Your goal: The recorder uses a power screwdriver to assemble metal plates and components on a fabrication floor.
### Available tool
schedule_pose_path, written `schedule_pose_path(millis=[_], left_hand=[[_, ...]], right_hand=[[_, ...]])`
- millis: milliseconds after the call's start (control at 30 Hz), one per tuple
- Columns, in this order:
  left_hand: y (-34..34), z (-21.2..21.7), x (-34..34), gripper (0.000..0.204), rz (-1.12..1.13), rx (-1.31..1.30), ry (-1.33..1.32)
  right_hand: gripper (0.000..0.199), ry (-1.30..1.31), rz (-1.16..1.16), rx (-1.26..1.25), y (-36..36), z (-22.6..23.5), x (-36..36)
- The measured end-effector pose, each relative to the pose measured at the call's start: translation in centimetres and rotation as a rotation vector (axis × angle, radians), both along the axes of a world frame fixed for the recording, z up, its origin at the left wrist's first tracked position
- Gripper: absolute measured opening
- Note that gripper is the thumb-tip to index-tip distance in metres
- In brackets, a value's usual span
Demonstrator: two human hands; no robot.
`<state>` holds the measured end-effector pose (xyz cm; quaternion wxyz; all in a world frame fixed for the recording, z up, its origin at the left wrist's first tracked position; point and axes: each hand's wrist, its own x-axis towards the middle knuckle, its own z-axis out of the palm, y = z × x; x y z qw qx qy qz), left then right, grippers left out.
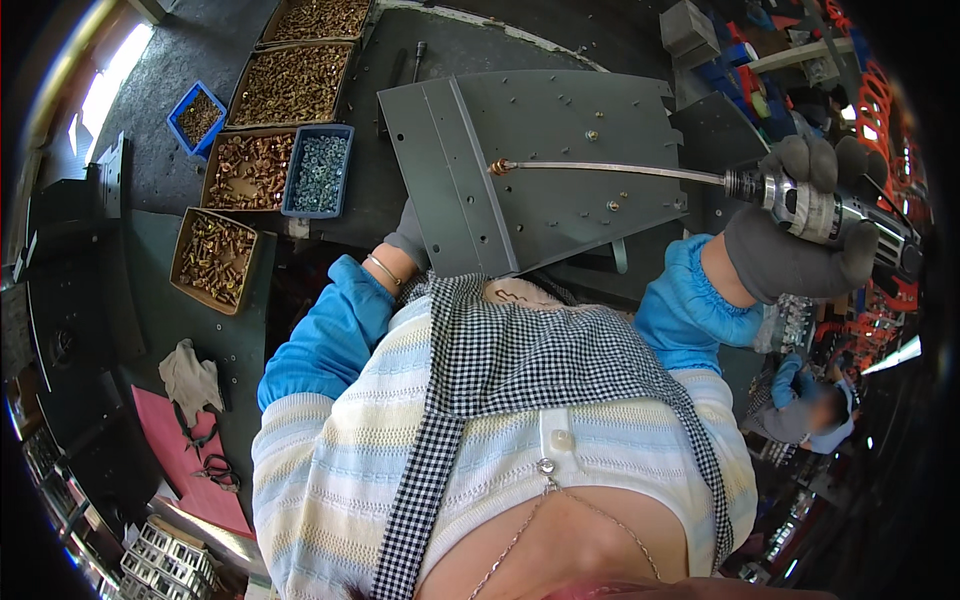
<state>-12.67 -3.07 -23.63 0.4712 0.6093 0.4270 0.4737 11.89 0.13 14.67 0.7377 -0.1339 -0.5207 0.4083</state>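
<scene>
A dark grey metal panel [560, 215] with holes, small studs and a bent ridge lies in front of me, tilted. My right hand [800, 235], in a grey glove, is wrapped round a power screwdriver [815, 208]. Its long thin bit [620, 171] reaches leftward across the panel. At the bit's tip sits a brass-coloured bolt [499, 167], beside the ridge. My left hand [410, 238], also gloved, is at the panel's near left edge. The panel covers its fingers, so their grip cannot be seen.
Left of the panel stand cardboard boxes of brass-coloured screws [292, 85], a blue tray of silvery nuts [318, 172] and a small blue bin [198, 118]. Pliers [215, 470] lie on a pink sheet [165, 440] at lower left. Another person [805, 415] is at far right.
</scene>
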Motion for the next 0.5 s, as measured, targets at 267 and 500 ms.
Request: schedule_pose_path(millis=[267,500], left_hand=[[0.4,0.3,-1.9,0.029,0.073,-0.154,-0.067],[1.8,1.3,1.2,0.029,0.119,-0.262,-0.134]], right_hand=[[0.051,0.065,0.108,0.012,0.3,-0.2,4.4],[0.056,0.169,0.086,0.009,-0.2,-0.7,9.1]])
